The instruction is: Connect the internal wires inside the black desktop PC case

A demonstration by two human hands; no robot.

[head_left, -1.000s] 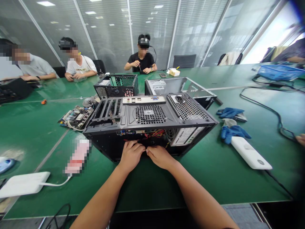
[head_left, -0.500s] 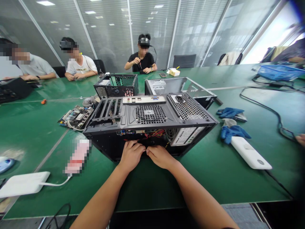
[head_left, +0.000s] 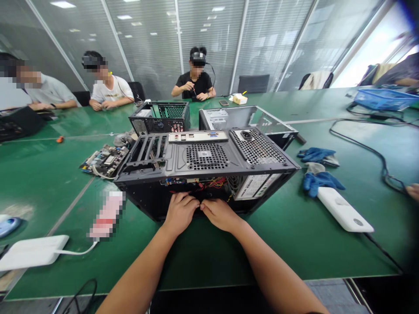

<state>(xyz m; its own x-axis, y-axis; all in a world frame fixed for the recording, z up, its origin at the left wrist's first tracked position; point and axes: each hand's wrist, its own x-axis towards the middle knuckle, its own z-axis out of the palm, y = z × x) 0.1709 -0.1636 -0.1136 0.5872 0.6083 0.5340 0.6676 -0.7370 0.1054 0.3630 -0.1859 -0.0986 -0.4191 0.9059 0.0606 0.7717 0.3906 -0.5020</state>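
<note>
Standing at the middle of the green table [head_left: 203, 257], the computer case [head_left: 209, 172] turns its rear panel upward and its uncovered side toward us. Our left hand [head_left: 180, 213] and right hand [head_left: 221, 213] meet low at that near side, fingers curled, fingertips almost touching. We cannot tell whether either hand grips anything. Compared with one second ago, we find both hands in practically the same position and the case unmoved. We judge this to be fine work at a single spot, with no visible progress over the interval.

Our own knuckles and the dark interior conceal the contact point. Just beyond the hands we see red and yellow wires [head_left: 216, 182], but we cannot trace their ends. To their right, the power supply [head_left: 255, 186] carries a label too small to read. At the left of the case lies a circuit board [head_left: 106, 160]; we cannot confirm whether the two touch. On the far side, our case partly hides a silver case [head_left: 212, 120]. At the far right, a co-worker's hand [head_left: 414, 191] is cut off by the view's edge.
</note>
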